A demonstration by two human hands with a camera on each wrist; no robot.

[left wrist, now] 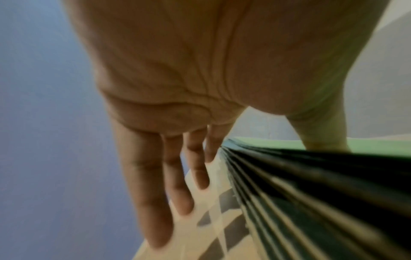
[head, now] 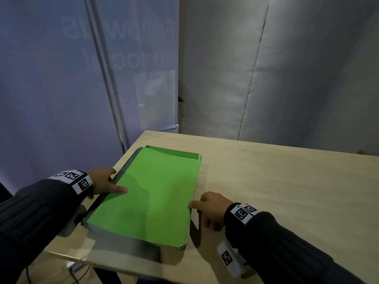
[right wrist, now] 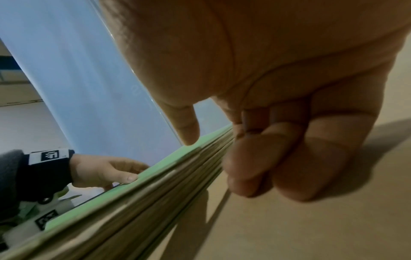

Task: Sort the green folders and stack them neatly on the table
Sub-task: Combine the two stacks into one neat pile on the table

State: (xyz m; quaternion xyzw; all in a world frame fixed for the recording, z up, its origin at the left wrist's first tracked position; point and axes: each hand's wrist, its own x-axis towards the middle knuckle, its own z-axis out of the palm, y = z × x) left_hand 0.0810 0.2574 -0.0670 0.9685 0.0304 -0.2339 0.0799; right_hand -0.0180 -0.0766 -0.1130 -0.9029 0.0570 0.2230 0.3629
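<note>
A stack of green folders (head: pixel 147 193) lies on the light wooden table (head: pixel 276 191), near its left edge, with a bright green folder on top. My left hand (head: pixel 114 181) is at the stack's left side: its thumb rests on the top folder, and in the left wrist view its fingers (left wrist: pixel 155 184) hang straight beside the layered folder edges (left wrist: pixel 311 184). My right hand (head: pixel 202 214) is at the right side. Its thumb (right wrist: pixel 186 130) touches the top edge and its curled fingers (right wrist: pixel 278 167) rest on the table against the stack (right wrist: pixel 133 202).
A blue-grey banner (head: pixel 61 89) with a metal pole (head: pixel 110 95) hangs behind the table's left edge. Grey fabric (head: pixel 287 68) closes off the back. The table extends far to the right of the stack, and cables hang below its near edge.
</note>
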